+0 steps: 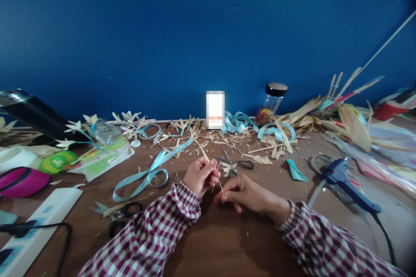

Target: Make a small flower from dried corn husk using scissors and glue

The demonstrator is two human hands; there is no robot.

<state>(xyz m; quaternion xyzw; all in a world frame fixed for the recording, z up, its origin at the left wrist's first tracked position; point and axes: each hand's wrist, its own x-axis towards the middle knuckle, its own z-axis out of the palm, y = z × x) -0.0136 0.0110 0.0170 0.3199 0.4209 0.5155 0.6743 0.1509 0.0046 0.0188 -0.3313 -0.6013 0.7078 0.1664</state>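
Power strip: near left, black plug inserted.
Near scissors: left, partly covered by the left sleeve.
Right hand: thumb and fingers pinch the thin strip's near end.
Left hand: pinches the same strip farther up.
Thin strip: slants across both hands, upper end toward far left.
Glue gun: right, well apart from the hands.
Ribbon: loops left of the left hand.
Far scissors: just beyond the hands, obstructed by the right.
Jar: far right, near the wall.

No lettering or numbers can be read (the white panel seems pixelated).
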